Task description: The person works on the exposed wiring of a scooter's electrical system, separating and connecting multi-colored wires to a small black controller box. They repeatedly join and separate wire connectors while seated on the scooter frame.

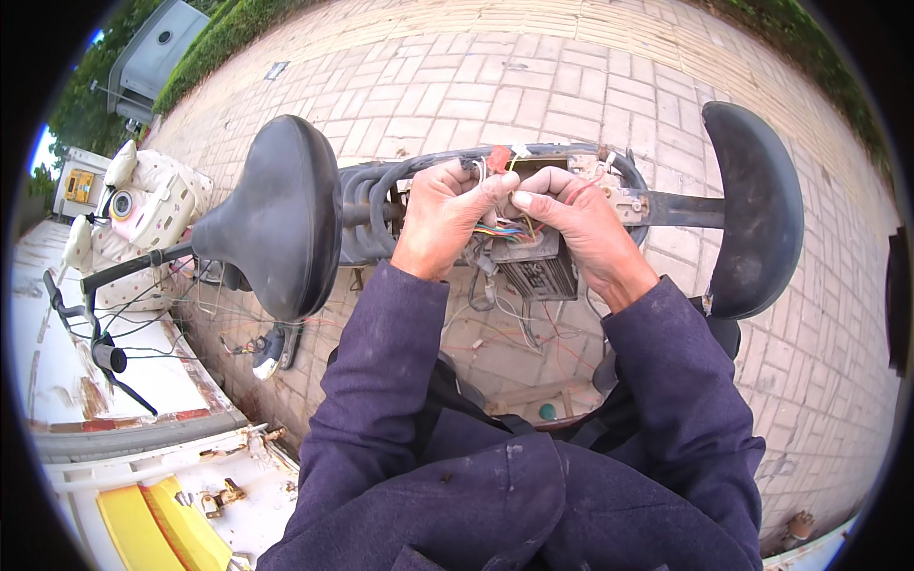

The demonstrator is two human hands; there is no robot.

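An electric bike stands across in front of me, its frame compartment open. Above it, my left hand [446,217] and my right hand [588,226] meet fingertip to fingertip, both closed in a pinch on thin wires [528,226]. What exactly sits between the fingertips is too small to make out. A red connector [498,158] and a white plug [521,150] show just beyond the fingers. Below them a ribbed metal controller box [539,274] hangs at the frame's near side, with several coloured wires running into it.
The black saddle [290,219] is to the left, a curved black rear seat [757,214] to the right. Handlebars [105,347] with dangling cables lean over a white panel [57,381] at far left. Behind them is a spotted cream seat [143,205]. Loose wires lie on the paving [476,76].
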